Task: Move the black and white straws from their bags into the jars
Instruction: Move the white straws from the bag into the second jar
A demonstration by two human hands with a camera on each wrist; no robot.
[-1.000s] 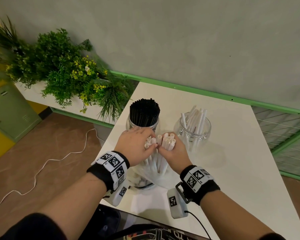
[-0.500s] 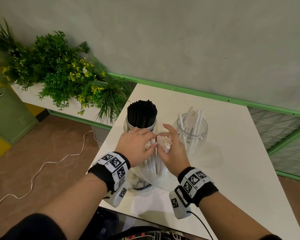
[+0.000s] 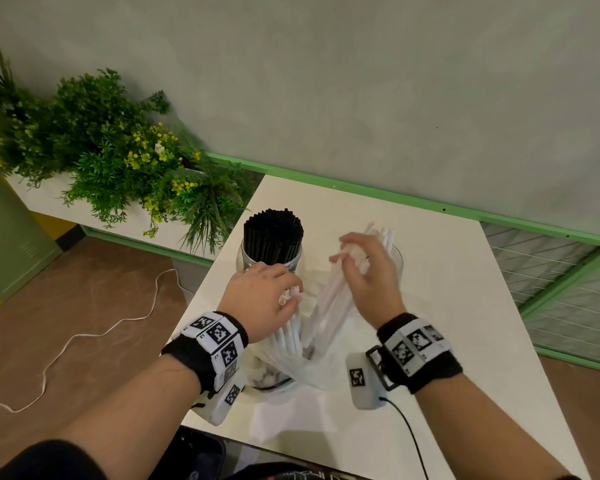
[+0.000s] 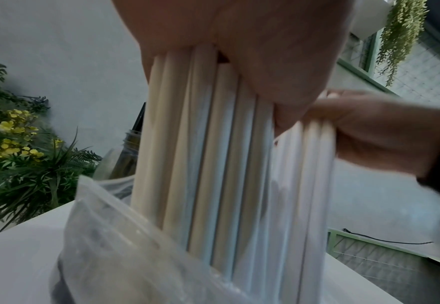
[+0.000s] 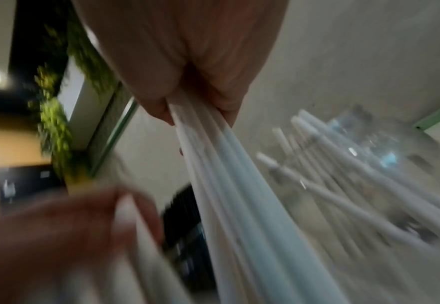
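Right hand (image 3: 368,271) fingers curled round a white straw bundle (image 3: 329,299), long axis tilted toward the right jar (image 3: 397,261), left hand (image 3: 260,299) gripping upright straws (image 4: 208,164) in the bag (image 4: 115,236), bag opening seen only by left wrist view, black straws (image 3: 273,233) upright in left jar.

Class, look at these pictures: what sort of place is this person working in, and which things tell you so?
Probably a café or shop interior: glass jars of black straws and white straws on a white table, with a planter of green and yellow foliage alongside.
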